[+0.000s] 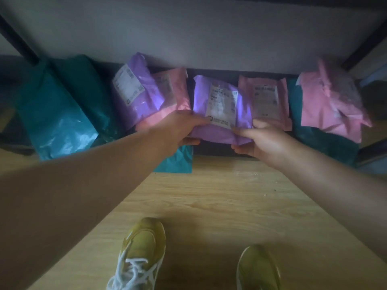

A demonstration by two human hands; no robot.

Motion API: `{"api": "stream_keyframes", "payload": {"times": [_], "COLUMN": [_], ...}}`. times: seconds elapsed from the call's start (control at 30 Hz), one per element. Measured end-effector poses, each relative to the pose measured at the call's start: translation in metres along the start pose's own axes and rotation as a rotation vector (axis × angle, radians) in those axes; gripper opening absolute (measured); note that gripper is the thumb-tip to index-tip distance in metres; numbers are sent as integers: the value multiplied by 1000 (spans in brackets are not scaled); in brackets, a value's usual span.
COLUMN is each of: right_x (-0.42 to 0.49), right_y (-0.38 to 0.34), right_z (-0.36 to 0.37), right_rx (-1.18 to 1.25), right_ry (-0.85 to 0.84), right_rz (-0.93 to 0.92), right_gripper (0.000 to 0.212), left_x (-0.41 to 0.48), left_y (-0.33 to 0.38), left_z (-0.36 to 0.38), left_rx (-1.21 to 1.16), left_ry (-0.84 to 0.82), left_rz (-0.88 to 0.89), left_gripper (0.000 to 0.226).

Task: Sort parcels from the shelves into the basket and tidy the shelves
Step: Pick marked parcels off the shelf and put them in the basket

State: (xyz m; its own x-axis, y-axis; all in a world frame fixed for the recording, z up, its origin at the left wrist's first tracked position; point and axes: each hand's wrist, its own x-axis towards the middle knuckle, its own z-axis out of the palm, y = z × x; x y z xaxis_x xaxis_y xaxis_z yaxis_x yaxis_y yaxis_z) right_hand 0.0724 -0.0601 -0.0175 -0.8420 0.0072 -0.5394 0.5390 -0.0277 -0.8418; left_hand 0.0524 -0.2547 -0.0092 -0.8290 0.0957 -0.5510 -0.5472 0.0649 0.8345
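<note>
The left hand [178, 130] and right hand [258, 142] hold the purple parcel [201, 95] at the front of the low shelf [211, 150], with the fingers of each clamped on a near corner. It sits between a pink parcel [178, 101] on the left and another pink one [270, 120] on the right. It is probably best drawn straight out toward the near side and kept level, so the neighbours stay put. Its white label [222, 105] faces up, but the print is too blurred to read.
</note>
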Motion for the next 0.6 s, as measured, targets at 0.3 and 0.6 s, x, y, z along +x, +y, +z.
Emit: {"api": "stream_keyframes", "payload": {"times": [0.3,0.6], "right_x": [51,75], "right_y": [-19,-20], "right_z": [-17,-23], "right_rx": [-70,-293], "right_ry": [99,217], "right_rz": [24,-5], "right_gripper": [40,69], "left_x": [30,42], "left_y": [11,10], "left_z": [22,14], "left_rx": [-14,138], "left_ry": [-1,74], "left_rz": [-19,50], "left_gripper": [51,25]}}
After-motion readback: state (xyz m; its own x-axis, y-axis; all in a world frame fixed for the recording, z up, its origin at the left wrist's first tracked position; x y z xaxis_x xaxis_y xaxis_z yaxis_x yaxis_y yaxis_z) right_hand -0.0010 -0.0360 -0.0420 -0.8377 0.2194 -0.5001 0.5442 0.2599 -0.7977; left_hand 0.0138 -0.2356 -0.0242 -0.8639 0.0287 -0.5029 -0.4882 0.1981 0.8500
